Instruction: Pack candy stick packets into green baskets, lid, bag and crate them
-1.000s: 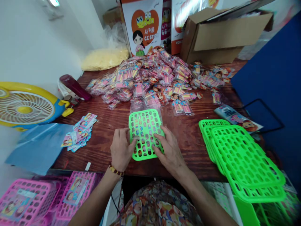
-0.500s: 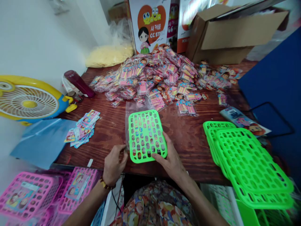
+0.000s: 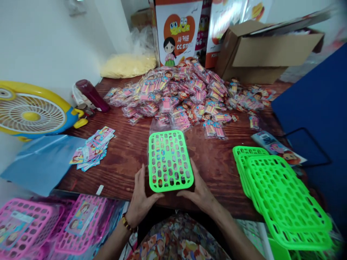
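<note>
The brown bench (image 3: pixel 127 153) bore, at the back, a heap of small packets (image 3: pixel 176 95) and, at right, a stack of green lids (image 3: pixel 287 195) overhanging the front edge. A single green lid (image 3: pixel 168 156), coloured contents showing through its holes, was centred near that edge, between the left hand (image 3: pixel 141 202) and the right hand (image 3: pixel 202 193). Each grip was spread wide, thumb by the lid's near edge; whether either held it could not be told.
</note>
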The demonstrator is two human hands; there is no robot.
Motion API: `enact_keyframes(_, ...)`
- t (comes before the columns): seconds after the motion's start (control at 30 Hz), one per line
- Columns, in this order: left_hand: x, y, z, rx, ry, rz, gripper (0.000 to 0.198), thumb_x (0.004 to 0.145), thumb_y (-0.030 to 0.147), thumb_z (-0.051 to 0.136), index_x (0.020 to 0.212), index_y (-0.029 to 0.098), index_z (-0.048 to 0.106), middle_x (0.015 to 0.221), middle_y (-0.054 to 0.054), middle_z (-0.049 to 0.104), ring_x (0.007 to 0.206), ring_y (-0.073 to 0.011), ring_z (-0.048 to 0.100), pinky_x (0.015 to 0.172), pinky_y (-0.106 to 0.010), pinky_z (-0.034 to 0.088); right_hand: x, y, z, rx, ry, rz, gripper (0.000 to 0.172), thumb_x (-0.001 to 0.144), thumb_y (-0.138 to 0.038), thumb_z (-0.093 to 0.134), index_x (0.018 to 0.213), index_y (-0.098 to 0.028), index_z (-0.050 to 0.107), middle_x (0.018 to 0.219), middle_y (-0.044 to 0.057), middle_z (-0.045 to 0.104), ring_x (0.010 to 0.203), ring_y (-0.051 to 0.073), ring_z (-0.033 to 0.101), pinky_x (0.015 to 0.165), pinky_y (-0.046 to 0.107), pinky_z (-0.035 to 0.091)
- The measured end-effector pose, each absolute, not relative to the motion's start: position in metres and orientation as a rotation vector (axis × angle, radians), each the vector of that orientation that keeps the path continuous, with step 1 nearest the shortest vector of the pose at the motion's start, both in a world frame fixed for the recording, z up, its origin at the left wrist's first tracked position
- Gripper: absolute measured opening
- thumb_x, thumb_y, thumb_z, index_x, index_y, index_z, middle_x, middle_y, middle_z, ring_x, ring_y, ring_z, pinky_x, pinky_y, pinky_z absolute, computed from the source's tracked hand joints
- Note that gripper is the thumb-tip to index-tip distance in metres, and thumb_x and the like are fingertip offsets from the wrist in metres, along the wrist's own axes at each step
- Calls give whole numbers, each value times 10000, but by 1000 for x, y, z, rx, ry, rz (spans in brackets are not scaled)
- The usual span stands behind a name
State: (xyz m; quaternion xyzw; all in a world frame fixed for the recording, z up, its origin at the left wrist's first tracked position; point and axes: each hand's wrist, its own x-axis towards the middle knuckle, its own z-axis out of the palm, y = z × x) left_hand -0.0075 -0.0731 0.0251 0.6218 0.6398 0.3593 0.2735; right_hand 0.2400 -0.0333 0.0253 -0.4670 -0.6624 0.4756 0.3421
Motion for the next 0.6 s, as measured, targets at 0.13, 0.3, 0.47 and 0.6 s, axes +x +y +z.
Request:
enact_keyframes(0.13, -4, -61, 11, 1659, 1661, 1028, 910, 716, 546, 734, 1471, 256, 317, 1447, -136, 418, 1360, -312, 399, 1097, -487, 377, 235, -30, 16, -1222, -1655, 1167, 931, 811, -358, 698, 1542, -232, 135, 1522, 142, 370, 1351, 281, 427, 1081, 461, 388)
enact_keyframes(0.3, 5, -66, 13, 1615, 1703, 1203, 566, 787, 434, 702, 1300, 246, 553, 1235, -78, 657, 1122, -259, 625, 984, -393, 494, 232, -30, 34, -1333, -1690, 1001, 783, 850, -364, 651, 1517, -245, 258, 1372, 82, 571, 1177, 242, 604, 977, 364, 495)
enact_keyframes(0.47, 17, -73, 33, 1469, 1908, 1246, 358, 813, 427, 669, 1092, 203, 677, 949, -28, 752, 816, -209, 703, 754, -293, 563, 227, -36, 52, -1451, -1708, 710, 725, 833, -418, 666, 1467, -217, 379, 1269, 74, 649, 1001, 238, 692, 861, 311, 550)
enact_keyframes(0.6, 19, -83, 28, 1527, 1944, 1166, 301, 811, 434, 662, 1006, 209, 705, 872, -16, 759, 732, -201, 703, 720, -293, 571, 231, -48, 40, -1541, -1721, 670, 607, 835, -400, 651, 1381, -193, 483, 1093, 71, 729, 804, 236, 728, 742, 321, 572)
